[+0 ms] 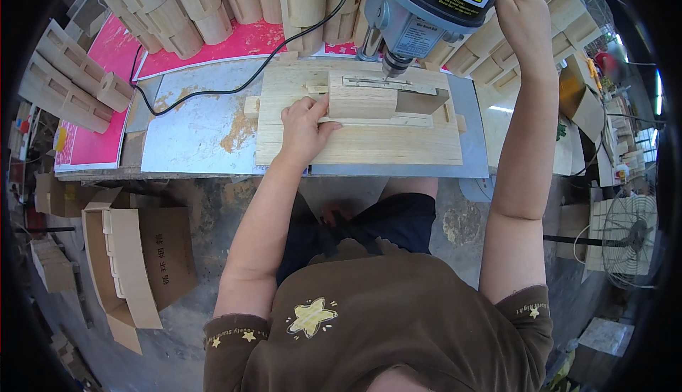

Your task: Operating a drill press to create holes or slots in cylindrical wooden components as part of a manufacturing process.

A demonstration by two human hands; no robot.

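A pale wooden block (362, 105) lies on a wide wooden board (291, 152) under a grey and black bench drill press (419, 19). My left hand (305, 127) is at the block's left end, fingers and thumb pressed against it. The drill chuck (395, 63) hangs just above the block's far edge, where a narrow slotted strip (376, 83) runs. Whether the bit touches the wood is too small to tell. A darker brown piece (420, 101) sits at the block's right. My right hand (524, 8) curls at the drill head's right side; what it grips is hidden.
Stacked wooden pieces (153, 4) stand behind on pink sheeting (245, 42), with more stacks (62, 79) at the left. A black cable (266, 59) crosses the metal-topped bench (192, 136). An open cardboard box (163, 253) is at lower left, a fan (629, 239) at right.
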